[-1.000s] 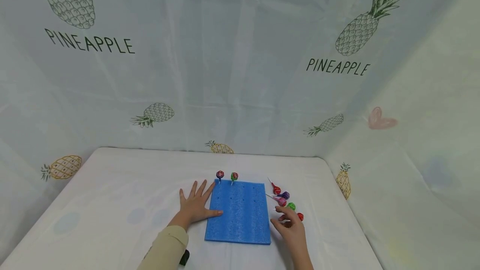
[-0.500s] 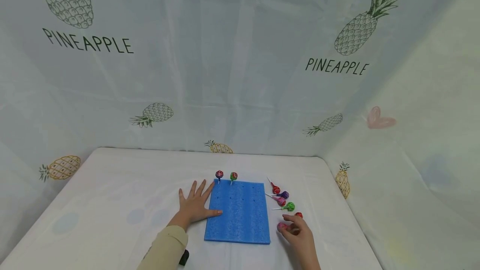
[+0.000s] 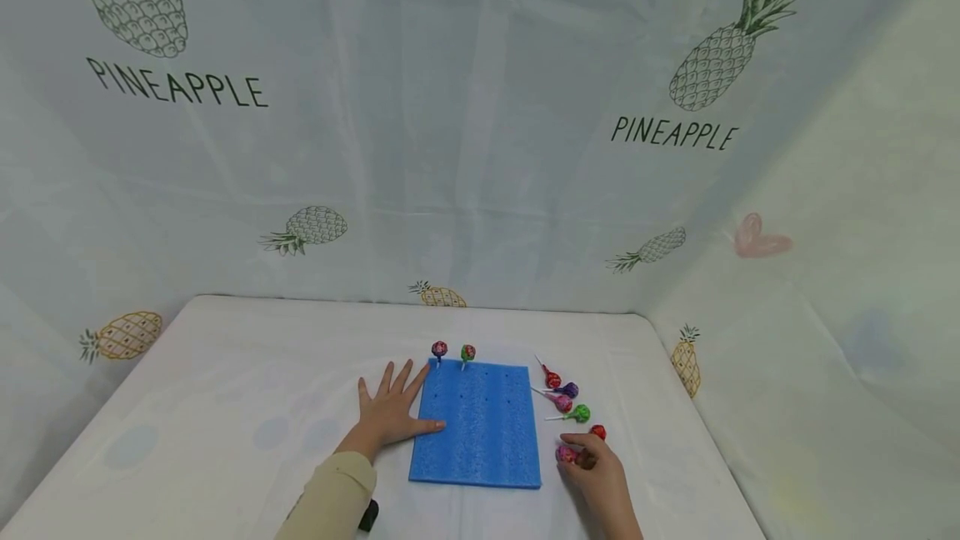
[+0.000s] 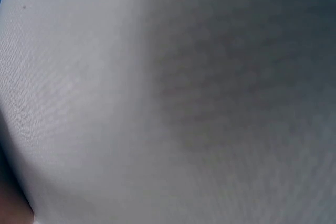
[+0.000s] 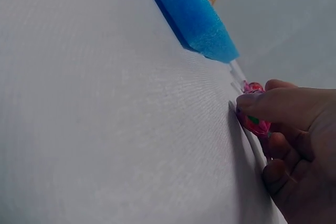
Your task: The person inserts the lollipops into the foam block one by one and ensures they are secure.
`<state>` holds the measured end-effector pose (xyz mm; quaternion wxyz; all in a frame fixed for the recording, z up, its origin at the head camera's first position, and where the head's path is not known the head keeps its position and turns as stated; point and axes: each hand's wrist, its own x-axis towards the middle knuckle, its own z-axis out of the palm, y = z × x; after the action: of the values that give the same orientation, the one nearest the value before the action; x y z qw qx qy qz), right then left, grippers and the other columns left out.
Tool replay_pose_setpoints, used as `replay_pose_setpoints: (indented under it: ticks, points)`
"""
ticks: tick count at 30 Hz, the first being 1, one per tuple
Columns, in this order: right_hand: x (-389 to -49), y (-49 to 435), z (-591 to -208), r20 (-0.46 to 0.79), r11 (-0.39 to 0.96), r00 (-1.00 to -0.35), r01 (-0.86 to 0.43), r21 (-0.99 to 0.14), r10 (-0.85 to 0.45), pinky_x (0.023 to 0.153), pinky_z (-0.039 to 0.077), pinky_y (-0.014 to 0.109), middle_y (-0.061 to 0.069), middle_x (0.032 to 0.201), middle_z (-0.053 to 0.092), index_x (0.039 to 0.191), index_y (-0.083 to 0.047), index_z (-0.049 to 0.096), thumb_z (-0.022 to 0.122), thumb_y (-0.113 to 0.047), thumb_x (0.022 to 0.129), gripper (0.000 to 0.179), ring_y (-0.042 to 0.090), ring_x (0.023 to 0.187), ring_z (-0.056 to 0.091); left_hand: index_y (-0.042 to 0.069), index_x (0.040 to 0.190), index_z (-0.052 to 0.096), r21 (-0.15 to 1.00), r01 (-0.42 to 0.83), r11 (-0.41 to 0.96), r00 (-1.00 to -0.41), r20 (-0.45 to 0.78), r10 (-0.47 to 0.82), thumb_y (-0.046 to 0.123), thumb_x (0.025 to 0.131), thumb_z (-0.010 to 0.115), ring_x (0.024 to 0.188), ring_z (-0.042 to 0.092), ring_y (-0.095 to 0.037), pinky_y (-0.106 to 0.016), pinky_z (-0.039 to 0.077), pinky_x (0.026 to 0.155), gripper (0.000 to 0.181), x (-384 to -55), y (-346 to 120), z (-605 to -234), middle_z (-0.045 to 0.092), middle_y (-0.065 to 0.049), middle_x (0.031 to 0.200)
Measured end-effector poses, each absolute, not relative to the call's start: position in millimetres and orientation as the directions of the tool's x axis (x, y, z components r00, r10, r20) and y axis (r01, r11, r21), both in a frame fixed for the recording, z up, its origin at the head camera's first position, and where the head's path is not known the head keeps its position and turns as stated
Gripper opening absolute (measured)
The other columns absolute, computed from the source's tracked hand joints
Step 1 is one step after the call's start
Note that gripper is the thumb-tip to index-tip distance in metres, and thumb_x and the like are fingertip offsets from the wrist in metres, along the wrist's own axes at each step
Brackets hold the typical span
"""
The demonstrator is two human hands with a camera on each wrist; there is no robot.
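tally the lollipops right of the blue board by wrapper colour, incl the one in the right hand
red lollipops: 2
pink lollipops: 2, one in the right hand
purple lollipop: 1
green lollipop: 1
total: 6

the blue board (image 3: 476,440) is made of what looks like foam, matt and grainy on its face. the lollipops (image 3: 581,413) are wrapped in thin, shiny plastic or foil; their white sticks (image 3: 555,417) are smooth-looking. the tabletop (image 3: 225,407) is covered in white, matt cloth with a finely woven surface. the backdrop (image 3: 480,148) is formed by smooth, creased sheeting with a faint sheen. the beige sleeve (image 3: 330,497) is made of matt fabric.
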<state>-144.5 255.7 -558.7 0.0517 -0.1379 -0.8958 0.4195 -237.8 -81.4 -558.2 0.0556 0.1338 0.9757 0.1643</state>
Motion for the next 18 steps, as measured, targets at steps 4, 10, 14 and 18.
replay_pose_setpoints:
  ticks: [4, 10, 14, 18]
  points:
    - [-145.4, 256.8, -557.9, -0.034, 0.626, -0.960, 0.208, -0.752, 0.278, 0.058, 0.042, 0.025, 0.000, 0.083, 0.055, 0.105, -0.009, 0.074, 0.081, 0.003, 0.073, 0.035, 0.018, 0.077, 0.048, 0.023, 0.156, 0.026, 0.333, 0.239, 0.912, -0.958, -0.074, 0.278, 0.083, 0.071, 0.056, 0.146, 0.006, -0.043, -0.076, -0.006, 0.102, 0.109, -238.0, -81.1, -558.7, 0.019, -0.013, 0.160]
    - [-145.5, 257.7, -556.6, -0.046, 0.610, -0.964, 0.201, -0.766, 0.261, 0.059, 0.045, 0.026, 0.001, 0.081, 0.055, 0.105, -0.007, 0.074, 0.080, 0.006, 0.072, 0.036, 0.019, 0.077, 0.050, 0.023, 0.156, 0.027, 0.333, 0.238, 0.912, -0.959, -0.069, 0.276, 0.082, 0.070, 0.058, 0.145, 0.008, -0.043, -0.077, -0.003, 0.101, 0.108, -237.8, -80.8, -558.1, 0.020, -0.013, 0.160]
    - [-145.1, 258.1, -554.8, -0.040, 0.604, -0.968, 0.186, -0.775, 0.246, 0.059, 0.046, 0.026, 0.001, 0.082, 0.057, 0.104, -0.005, 0.074, 0.081, 0.005, 0.071, 0.035, 0.019, 0.077, 0.051, 0.023, 0.155, 0.028, 0.334, 0.241, 0.911, -0.959, -0.061, 0.276, 0.082, 0.070, 0.059, 0.145, 0.009, -0.044, -0.077, -0.001, 0.101, 0.108, -237.4, -80.5, -556.7, 0.021, -0.014, 0.160]
    - [-145.7, 256.2, -551.6, -0.024, 0.602, -0.969, 0.172, -0.780, 0.246, 0.060, 0.048, 0.024, 0.000, 0.083, 0.060, 0.103, -0.006, 0.074, 0.081, 0.005, 0.072, 0.033, 0.017, 0.077, 0.052, 0.023, 0.155, 0.028, 0.333, 0.243, 0.911, -0.959, -0.058, 0.277, 0.081, 0.071, 0.059, 0.145, 0.009, -0.044, -0.077, -0.001, 0.101, 0.107, -236.9, -80.2, -554.2, 0.022, -0.014, 0.160]
